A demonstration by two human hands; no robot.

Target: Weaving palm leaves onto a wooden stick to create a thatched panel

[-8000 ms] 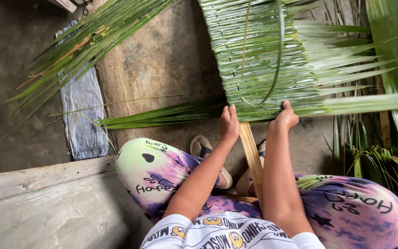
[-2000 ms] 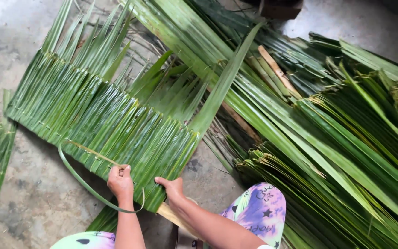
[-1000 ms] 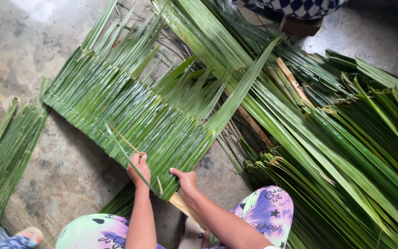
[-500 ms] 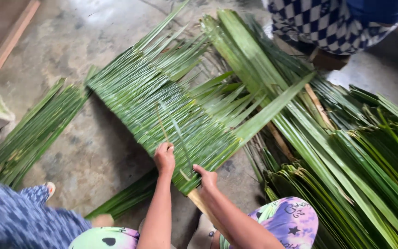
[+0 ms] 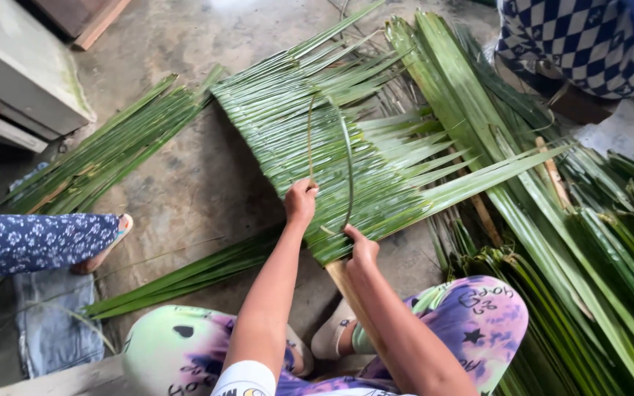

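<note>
The concrete floor [image 5: 185, 169] now fills more of my view than half a second ago, with a pale block [image 5: 23, 73] come into sight at upper left and another person's blue flowered leg [image 5: 31, 240] stretched in from the left. My left hand [image 5: 301, 202] is closed, pinching a thin green strip [image 5: 346, 165] that now arcs up over the stitched palm-leaf panel [image 5: 317, 139]; earlier it lay flatter. My right hand [image 5: 362, 248] rests half open with fingers pressing the panel's near edge, just above the wooden slat [image 5: 350, 293], while loose fronds [image 5: 552, 242] lie heaped to the right.
</note>
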